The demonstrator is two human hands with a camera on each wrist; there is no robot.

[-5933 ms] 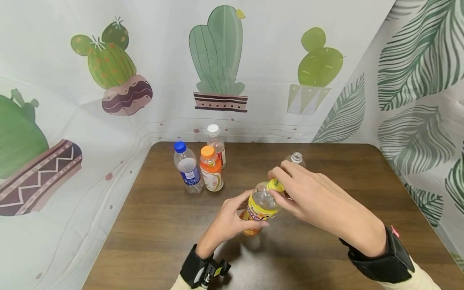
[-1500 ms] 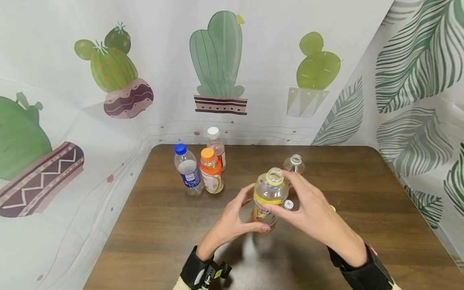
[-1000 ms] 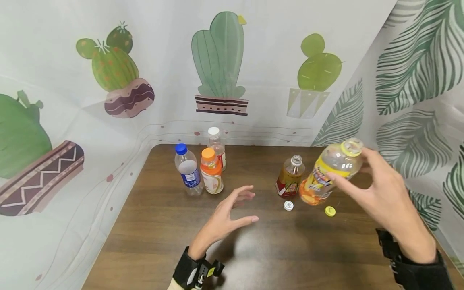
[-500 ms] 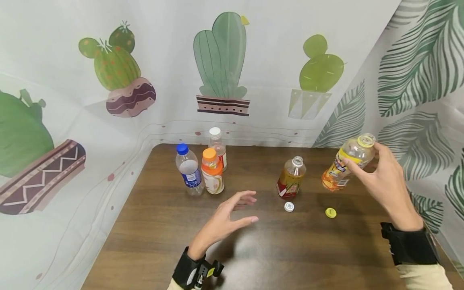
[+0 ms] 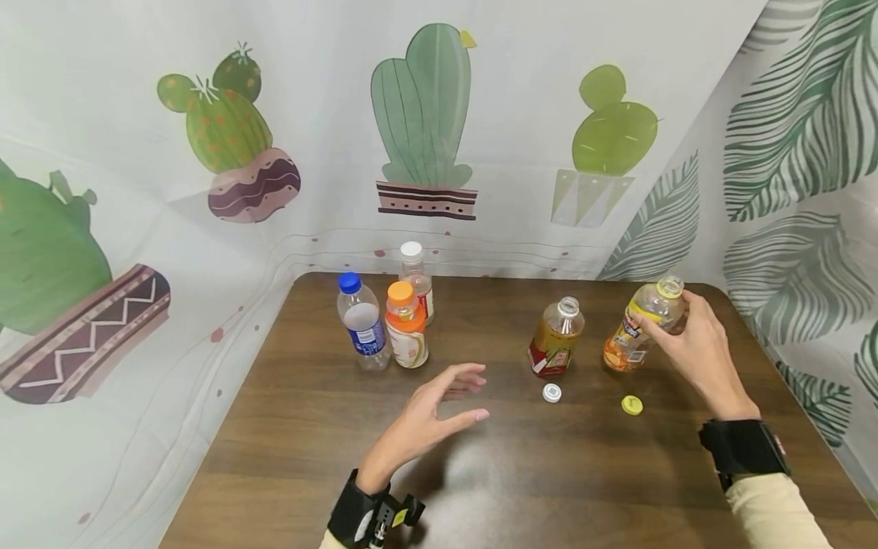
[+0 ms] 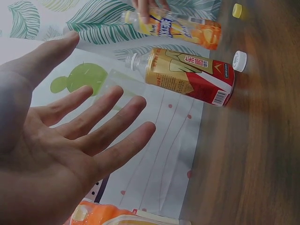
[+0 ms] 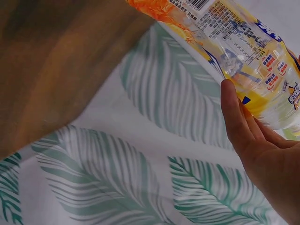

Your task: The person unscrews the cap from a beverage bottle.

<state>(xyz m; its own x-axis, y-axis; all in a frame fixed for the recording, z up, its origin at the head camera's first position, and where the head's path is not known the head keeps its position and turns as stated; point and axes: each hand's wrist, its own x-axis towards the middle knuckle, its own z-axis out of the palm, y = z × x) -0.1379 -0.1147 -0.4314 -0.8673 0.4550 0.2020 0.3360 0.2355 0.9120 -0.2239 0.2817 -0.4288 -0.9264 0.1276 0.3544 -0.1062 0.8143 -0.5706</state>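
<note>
My right hand grips a capless clear bottle with a yellow and orange label, near the back right of the table. Fingers and thumb wrap its upper part, and in the right wrist view the label fills the upper right. A yellow cap lies in front of it. To its left stands another capless bottle with a gold and red label, a white cap before it. My left hand hovers over the middle of the table, fingers spread and holding nothing.
At the back left stand three capped bottles close together: one with a blue cap, one with an orange cap and one with a white cap. A cloth printed with cacti and leaves hangs behind the brown table.
The yellow cap came off and lies on the table. My right hand has carried the yellow-labelled bottle from the middle to the right and lowered it. My left hand has let go.
</note>
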